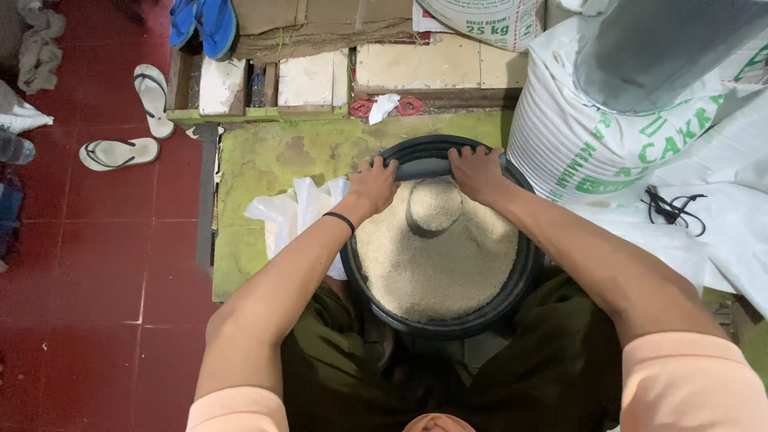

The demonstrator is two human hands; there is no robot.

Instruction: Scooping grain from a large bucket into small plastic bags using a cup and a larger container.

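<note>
A round black tub (522, 282) full of pale rice stands on the floor between my knees. A grey scoop cup (433, 210) sits half sunk in the rice near the far side. My left hand (373, 184) grips the tub's far rim, a black band on its wrist. My right hand (477, 171) grips the same rim just to the right. Both hands' fingers curl over the edge.
A large white sack (592, 136) with green print leans at the right of the tub. Crumpled clear plastic bags (292, 212) lie at its left on a green mat (264, 160). A pair of white flip-flops (136, 120) rests on the red tile floor at left. Black cord (672, 210) lies on white sacking.
</note>
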